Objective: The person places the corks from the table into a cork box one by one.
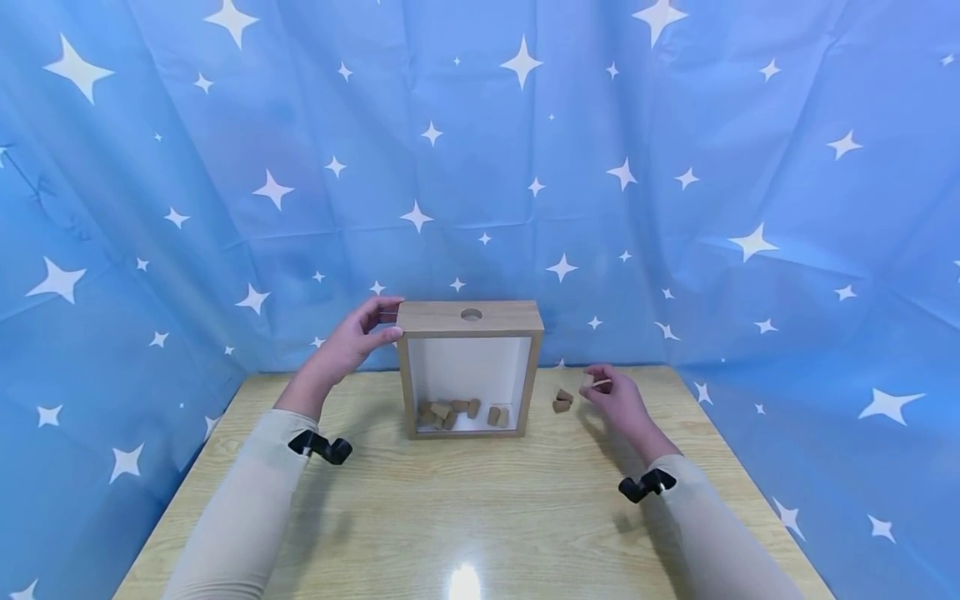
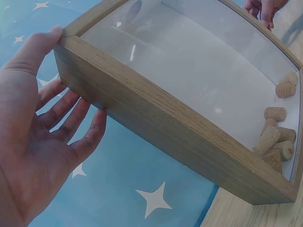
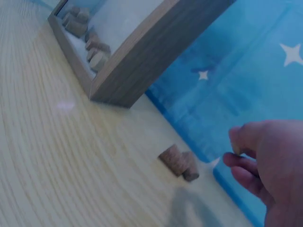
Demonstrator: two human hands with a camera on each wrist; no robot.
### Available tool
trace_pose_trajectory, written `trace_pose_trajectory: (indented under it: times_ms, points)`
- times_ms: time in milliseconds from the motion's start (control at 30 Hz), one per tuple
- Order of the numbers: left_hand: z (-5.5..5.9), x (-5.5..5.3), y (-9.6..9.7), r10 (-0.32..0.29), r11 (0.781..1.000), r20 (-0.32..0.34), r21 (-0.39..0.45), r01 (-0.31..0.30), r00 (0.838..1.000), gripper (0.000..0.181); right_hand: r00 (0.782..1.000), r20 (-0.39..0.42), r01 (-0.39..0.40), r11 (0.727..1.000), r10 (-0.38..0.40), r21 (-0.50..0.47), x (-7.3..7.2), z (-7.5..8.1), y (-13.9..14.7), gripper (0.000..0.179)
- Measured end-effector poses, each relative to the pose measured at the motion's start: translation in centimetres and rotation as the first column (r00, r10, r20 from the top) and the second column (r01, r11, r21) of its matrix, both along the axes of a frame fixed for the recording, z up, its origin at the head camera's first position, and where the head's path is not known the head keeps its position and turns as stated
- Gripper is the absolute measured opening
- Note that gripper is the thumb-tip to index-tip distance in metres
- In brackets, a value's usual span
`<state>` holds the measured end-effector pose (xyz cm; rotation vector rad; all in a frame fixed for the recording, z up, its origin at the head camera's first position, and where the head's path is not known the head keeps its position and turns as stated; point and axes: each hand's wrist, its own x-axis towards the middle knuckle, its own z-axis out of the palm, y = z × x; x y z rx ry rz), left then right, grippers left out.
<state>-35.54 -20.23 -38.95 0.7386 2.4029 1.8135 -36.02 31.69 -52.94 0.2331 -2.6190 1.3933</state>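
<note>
A wooden shadow box (image 1: 405,375) with a clear front and a round hole (image 1: 472,315) in its top stands upright on the table. Several corks (image 1: 441,411) lie inside along its bottom. My left hand (image 1: 347,342) holds the box's upper left corner, thumb at the front edge and fingertips (image 2: 98,120) against the side and back. To the right of the box, my right hand (image 1: 617,400) pinches a pale cork (image 1: 587,381) above the table; in the right wrist view the fingers mostly hide it. Loose corks (image 3: 174,160) lie on the table between that hand and the box.
The light wood-grain table (image 1: 450,508) ends at a blue curtain with white stars (image 1: 480,167), which hangs close behind the box. Black wrist mounts (image 1: 321,447) sit on both sleeves.
</note>
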Motion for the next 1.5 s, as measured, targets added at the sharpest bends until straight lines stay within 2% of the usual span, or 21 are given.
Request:
trace_pose_trajectory:
  times_ms: [400,800,933,1300,1500]
  points:
    - [-0.3,-0.1,0.0,0.004,1.0,-0.003,-0.001,-0.004,1.0,0.06,0.995,-0.098,0.006,0.995,-0.016,-0.098,0.8,3.0,-2.0,0.026]
    - [-0.3,-0.2,0.0,0.008,1.0,-0.015,-0.01,-0.008,1.0,0.06,0.99,-0.136,-0.049,0.989,0.03,-0.138,1.6,7.4,-3.7,0.024]
    - [-0.3,-0.2,-0.1,0.004,1.0,-0.017,-0.019,-0.004,1.0,0.062,0.989,-0.144,-0.045,0.986,0.021,-0.162,1.8,8.6,-4.0,0.027]
    - [-0.1,-0.2,0.0,0.003,1.0,-0.016,-0.018,-0.004,1.0,0.06,0.958,-0.285,-0.058,0.972,-0.01,-0.23,1.6,12.7,-4.6,0.027]
    - [-0.1,0.0,0.0,0.003,1.0,-0.007,-0.004,-0.003,1.0,0.06,0.948,-0.317,-0.079,0.964,-0.006,-0.255,1.7,14.4,-5.4,0.028]
